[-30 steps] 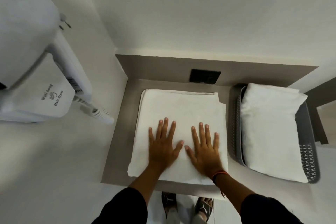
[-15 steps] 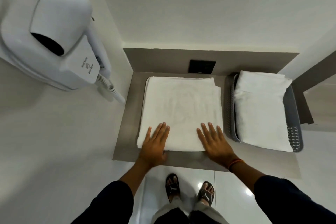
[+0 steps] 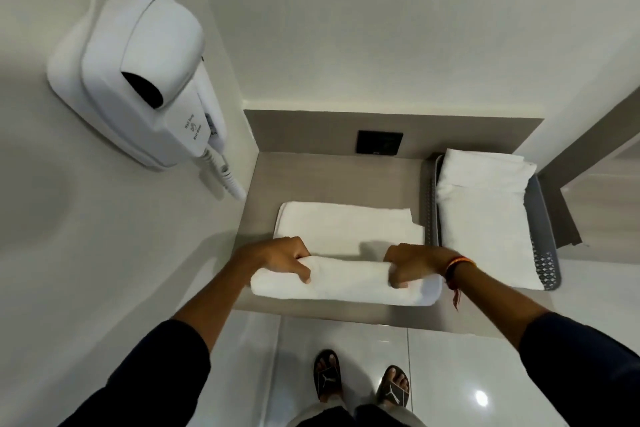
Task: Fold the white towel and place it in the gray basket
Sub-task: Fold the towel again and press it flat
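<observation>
You've got both hands curled around the near edge of the white towel (image 3: pixel 346 229), left hand (image 3: pixel 280 258) gripping the left end of the rolled-over fold and right hand (image 3: pixel 414 263) gripping the right end, fingers tucked under. The rest of the towel lies flat on the tabletop (image 3: pixel 329 180) behind the fold. The gray basket (image 3: pixel 545 246) sits just to the right, already holding another folded towel (image 3: pixel 485 218). A hair dryer (image 3: pixel 145 80) hangs on the left wall.
</observation>
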